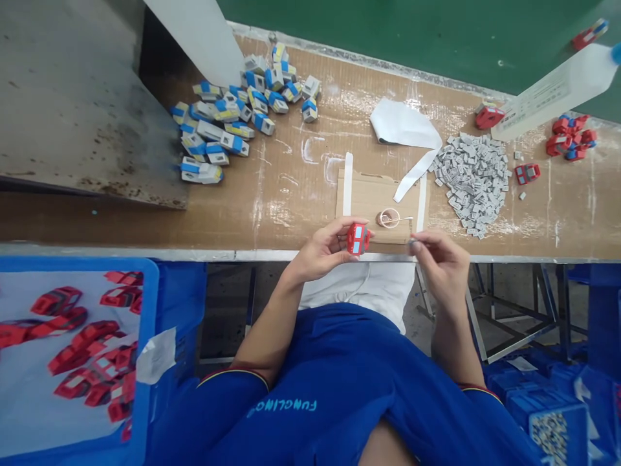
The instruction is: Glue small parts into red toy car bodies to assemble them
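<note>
My left hand (324, 250) holds a small red toy vehicle part (358, 239) with pale window patches, just over the table's front edge. To its right, my right hand (441, 257) pinches a tiny grey piece (412, 243) between thumb and fingertips. The two hands are apart. Between and beyond them, a small round cup (387, 218) with a thin white stick (402, 220) across its rim rests on a taped cardboard sheet (361, 191). Small grey pieces (474, 184) lie in a heap beyond my right hand.
White-blue toy vehicle parts (228, 110) are piled at the back left. A blue tray (151, 304) of red parts stands at lower left. White cloth (407, 126), a plastic bottle (548, 97) and clustered red-blue toys (571, 137) lie toward the back right.
</note>
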Demonstrator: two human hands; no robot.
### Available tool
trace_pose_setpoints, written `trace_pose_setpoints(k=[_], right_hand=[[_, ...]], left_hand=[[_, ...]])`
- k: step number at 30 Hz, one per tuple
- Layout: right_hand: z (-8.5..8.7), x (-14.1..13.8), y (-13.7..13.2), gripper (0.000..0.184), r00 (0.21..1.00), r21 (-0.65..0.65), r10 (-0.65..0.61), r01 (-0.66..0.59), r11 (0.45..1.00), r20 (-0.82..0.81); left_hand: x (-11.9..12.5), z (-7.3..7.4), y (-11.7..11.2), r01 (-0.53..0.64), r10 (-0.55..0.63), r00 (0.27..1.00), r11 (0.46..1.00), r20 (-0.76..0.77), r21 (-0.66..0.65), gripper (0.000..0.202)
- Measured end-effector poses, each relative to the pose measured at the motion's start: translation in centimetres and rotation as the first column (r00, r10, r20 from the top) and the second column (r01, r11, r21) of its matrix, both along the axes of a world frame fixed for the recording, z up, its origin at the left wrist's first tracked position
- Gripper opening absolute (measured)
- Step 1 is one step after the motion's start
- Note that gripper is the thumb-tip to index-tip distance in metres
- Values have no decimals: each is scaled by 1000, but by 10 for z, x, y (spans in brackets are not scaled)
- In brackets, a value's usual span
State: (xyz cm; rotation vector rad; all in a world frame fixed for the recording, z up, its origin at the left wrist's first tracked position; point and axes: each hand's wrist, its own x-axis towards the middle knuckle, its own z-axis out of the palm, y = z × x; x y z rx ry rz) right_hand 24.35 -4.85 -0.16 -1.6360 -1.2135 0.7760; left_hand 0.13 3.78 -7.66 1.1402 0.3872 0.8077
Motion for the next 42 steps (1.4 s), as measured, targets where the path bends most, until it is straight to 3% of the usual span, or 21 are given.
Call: trace_pose_setpoints(k=[4, 9, 20, 30, 42], right_hand=[[-3, -48, -5, 18, 952, -47, 8, -24, 999, -307], [-8, -69, 8, 28, 903, -85, -47, 12, 996, -426], [-4, -75, 13, 39, 874, -161, -118, 46, 986, -472], [-4, -65, 16, 36, 894, -205, -113, 23, 978, -434], [-18, -90, 10, 36, 919, -166, -194, 144, 976, -343]], left_hand=[[0, 3, 4, -37, 38, 999, 998, -8, 54, 56], [1, 2, 4, -117, 118, 993, 989, -8, 93, 58], [1, -5, -4, -140, 170, 977, 966, -125, 219, 64], [0, -3, -4, -171, 278, 939, 888, -201, 427, 63], [-4, -2, -7, -161, 393, 862, 811, -321, 562, 58]])
